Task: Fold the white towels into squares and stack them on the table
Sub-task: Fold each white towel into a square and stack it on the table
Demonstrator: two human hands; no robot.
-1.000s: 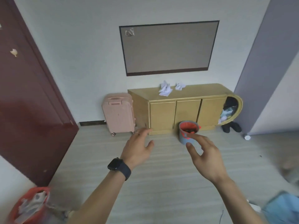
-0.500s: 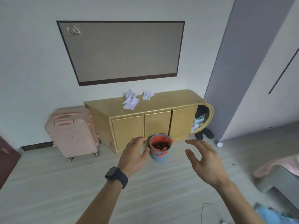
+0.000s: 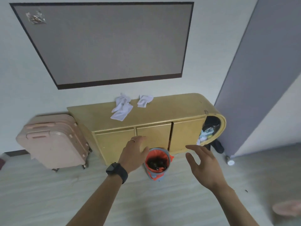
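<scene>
Well beyond both empty, spread hands (image 3: 167, 160), crumpled white towels (image 3: 130, 106) lie on the cabinet (image 3: 171, 110).

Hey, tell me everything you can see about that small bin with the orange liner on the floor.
The small round grey bin with the orange liner stands upright on the pale wood-look floor, just in front of the yellow wooden cabinet. The liner is folded over its rim and hangs down one side. Dark rubbish fills the inside; what it is cannot be told. The left hand overlaps its edge in view; contact is unclear.
</scene>
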